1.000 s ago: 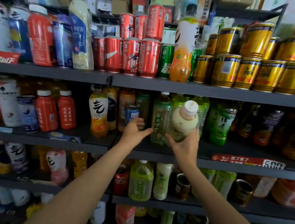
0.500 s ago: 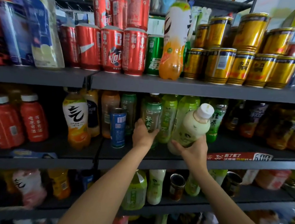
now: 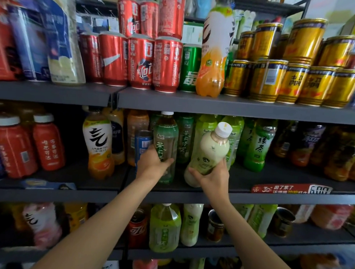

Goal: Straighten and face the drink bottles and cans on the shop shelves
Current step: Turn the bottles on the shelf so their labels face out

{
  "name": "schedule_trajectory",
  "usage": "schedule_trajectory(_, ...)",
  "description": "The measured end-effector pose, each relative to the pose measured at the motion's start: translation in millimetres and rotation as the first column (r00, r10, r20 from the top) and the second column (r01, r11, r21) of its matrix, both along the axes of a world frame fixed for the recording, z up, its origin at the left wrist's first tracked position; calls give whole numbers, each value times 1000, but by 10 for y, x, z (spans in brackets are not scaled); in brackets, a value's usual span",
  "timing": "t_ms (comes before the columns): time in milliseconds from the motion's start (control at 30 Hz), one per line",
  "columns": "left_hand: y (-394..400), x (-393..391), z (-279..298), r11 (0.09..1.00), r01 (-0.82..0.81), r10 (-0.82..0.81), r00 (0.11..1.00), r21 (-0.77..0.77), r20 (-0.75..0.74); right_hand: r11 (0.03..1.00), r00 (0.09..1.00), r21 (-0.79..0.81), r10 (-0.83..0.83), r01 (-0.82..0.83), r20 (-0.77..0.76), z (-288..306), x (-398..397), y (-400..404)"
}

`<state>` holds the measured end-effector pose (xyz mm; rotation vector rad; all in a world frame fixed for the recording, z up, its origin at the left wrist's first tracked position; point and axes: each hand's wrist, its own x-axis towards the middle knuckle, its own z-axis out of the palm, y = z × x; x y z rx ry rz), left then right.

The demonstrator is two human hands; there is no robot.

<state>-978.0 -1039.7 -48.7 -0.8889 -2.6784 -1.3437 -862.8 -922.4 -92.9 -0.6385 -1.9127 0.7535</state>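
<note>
Fingers (image 3: pixel 193 172) grip pale bottle (image 3: pixel 209 154) | tilted right | white cap

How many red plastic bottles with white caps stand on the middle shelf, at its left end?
2: one red plastic bottle with a white cap far left, a second beside it on its right. Others may be hidden behind them.

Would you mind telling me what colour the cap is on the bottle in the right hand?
White, seen in the head view: the cap tops the milk tea bottle.

both arms raised; left hand (image 3: pixel 152 163), right hand (image 3: pixel 213 177) gripping
</note>
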Motion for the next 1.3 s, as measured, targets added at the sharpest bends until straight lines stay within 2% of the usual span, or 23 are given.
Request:
schedule_trajectory(200,-21,10,12,998,8,-8,1000,-56,-11,1000,1000,11,2,-2,-11,-1,-26,-5)
schedule_trajectory(400,25,54,31,997,68,-69,997,27,28,998,993,49,-43,48,-111,29,170,86)
schedule_trajectory(667,336,204,65,991,129,-130,989,22,66,995,992,-1,-103,103,-75,53,428,304)
schedule_trajectory(1067,633,141,-12,991,101,-102,995,-92,-4,999,1000,29,29,-29,-6,22,413,314)
schedule_trajectory(1133,553,151,-43,994,100,-101,994,-46,-39,998,999,30,53,-53,-1,21,387,285)
schedule_trajectory(1233,282,211,-99,972,139,-112,983,189,-146,990,990,14,142,-143,9,68,325,141)
schedule_trajectory(1300,62,218,-99,925,221,-181,971,310,-155,974,973,-8,229,-229,19,117,251,-19)
